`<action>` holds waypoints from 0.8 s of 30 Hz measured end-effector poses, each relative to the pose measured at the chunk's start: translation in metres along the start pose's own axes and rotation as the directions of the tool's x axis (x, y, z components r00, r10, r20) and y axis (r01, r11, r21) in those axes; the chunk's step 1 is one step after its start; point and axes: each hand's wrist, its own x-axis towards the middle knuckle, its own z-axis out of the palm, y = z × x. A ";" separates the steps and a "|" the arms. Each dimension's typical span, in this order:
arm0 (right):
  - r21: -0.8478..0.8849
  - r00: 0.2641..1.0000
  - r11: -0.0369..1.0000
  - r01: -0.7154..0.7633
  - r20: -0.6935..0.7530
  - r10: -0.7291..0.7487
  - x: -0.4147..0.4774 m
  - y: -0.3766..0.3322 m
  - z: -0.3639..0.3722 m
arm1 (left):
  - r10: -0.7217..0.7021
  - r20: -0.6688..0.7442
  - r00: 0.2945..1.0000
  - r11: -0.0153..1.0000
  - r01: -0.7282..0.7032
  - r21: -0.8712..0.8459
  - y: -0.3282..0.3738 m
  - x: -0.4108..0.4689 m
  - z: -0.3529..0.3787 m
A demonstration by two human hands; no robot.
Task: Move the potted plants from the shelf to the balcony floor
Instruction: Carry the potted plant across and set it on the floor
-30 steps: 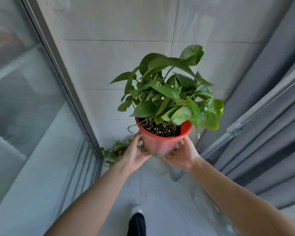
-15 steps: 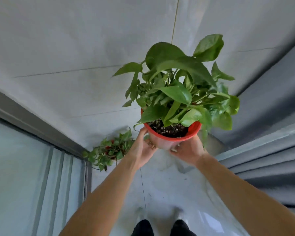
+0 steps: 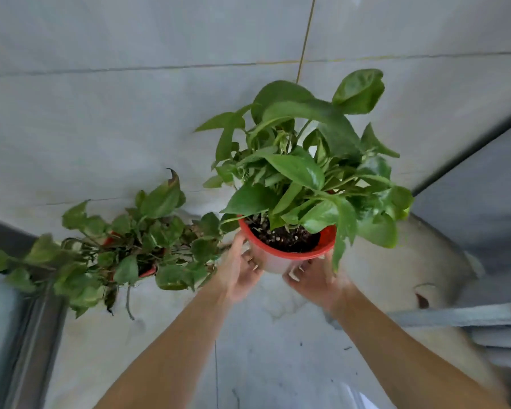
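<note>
**While both hands cradle it, the pot hangs over the floor spot**

With the red pot [image 3: 286, 249] gripped from both sides, the left hand [image 3: 238, 274] wraps its fingers around the wall at 9 o'clock and the right hand [image 3: 314, 280] curls around it at 5 o'clock. The pot sits upright, stems rising toward 12 o'clock, apparently above the balcony floor [image 3: 278, 349] near the wall. A second potted plant [image 3: 136, 249] already rests at the pot's 9 o'clock, leaves nearly touching the left hand. Setting it down likely means lowering it straight, staying right of that foliage.

Red pot [image 3: 281, 259] with green leaves [image 3: 298, 169], dark white-flecked soil [image 3: 283, 239], grey floor [image 3: 278, 349].
</note>
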 end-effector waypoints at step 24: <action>-0.058 0.981 0.997 0.051 -0.182 -0.061 0.157 0.024 -0.084 | -0.053 -0.035 0.998 0.982 0.058 0.181 -0.074 0.180 -0.109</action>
